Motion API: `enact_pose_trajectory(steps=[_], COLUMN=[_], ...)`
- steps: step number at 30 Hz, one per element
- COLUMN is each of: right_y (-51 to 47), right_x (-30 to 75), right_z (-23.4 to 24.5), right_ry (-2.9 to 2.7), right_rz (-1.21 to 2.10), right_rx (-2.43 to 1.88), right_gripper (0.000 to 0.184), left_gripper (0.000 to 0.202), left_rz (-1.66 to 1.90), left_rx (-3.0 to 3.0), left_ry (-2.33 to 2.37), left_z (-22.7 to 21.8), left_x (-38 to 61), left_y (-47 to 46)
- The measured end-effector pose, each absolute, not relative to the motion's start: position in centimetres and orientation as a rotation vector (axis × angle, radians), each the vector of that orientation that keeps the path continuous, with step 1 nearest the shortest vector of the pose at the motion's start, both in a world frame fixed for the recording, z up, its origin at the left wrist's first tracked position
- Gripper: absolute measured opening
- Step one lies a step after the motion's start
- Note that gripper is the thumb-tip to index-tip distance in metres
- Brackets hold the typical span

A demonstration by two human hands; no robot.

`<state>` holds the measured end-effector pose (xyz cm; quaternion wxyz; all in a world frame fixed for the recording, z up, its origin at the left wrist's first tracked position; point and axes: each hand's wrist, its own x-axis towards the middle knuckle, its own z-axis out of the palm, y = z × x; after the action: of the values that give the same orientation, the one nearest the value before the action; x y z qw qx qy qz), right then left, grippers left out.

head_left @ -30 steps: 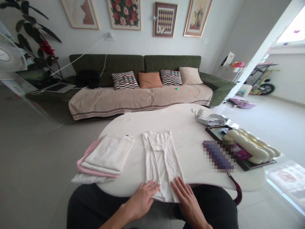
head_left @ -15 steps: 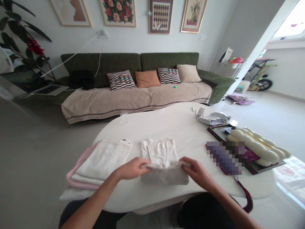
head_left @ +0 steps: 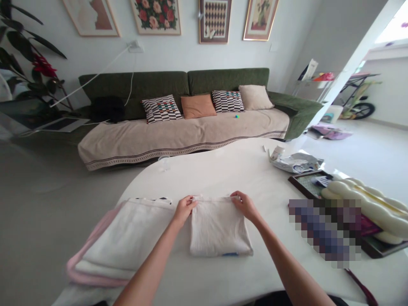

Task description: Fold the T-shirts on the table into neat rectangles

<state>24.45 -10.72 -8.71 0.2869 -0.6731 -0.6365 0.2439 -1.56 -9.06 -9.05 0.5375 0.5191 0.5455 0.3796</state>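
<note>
One white cloth [head_left: 219, 227] lies folded on the pale worktop [head_left: 197, 280], a little below the centre of the frame, with a small blue mark on its near edge. The step in hand appears to be a fold: the free edge is laid over to the far side and is being matched there. A next move would, in my judgement, call for letting go of both corners evenly, so that the edge does not slip, and then smoothing the top.

The left hand [head_left: 183, 211] holds the far left corner, its fingers pinched narrow on the cloth. The right hand [head_left: 247, 207] is at the far right corner; its fingers are bent and seem to hold the edge, though the thumb is not clear. Both forearms reach up from the lower part of the frame and lean towards each other. A clothes pile [head_left: 124, 238] lies at lower left, just beside the left forearm [head_left: 153, 263].
</note>
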Motion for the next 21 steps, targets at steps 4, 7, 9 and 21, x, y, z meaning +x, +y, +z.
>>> enact_pose_trajectory(steps=[4, 7, 9, 21], right_y=[-9.2, -9.1, -9.6, -14.5], right_x=[23.9, 23.0, 22.5, 19.3], right_z=[-8.8, -9.3, -9.5, -11.0], right_ry=[-1.716, -1.71, -1.696, -2.208], right_rz=[0.557, 0.445, 0.356, 0.132], right_rx=[-1.836, -1.907, -1.948, -1.861], right_gripper=[0.023, 0.027, 0.033, 0.052], left_gripper=[0.026, 0.018, 0.016, 0.017], left_rz=[0.969, 0.973, 0.959, 0.834], left_rx=[1.282, 1.326, 1.358, 1.512], left_ry=[1.424, 1.55, 1.615, 1.808], left_z=[-9.8, -10.8, -11.1, -10.1], left_x=[-1.5, -1.2, -1.3, -1.9], left_y=[-7.4, -6.8, -6.7, -7.0])
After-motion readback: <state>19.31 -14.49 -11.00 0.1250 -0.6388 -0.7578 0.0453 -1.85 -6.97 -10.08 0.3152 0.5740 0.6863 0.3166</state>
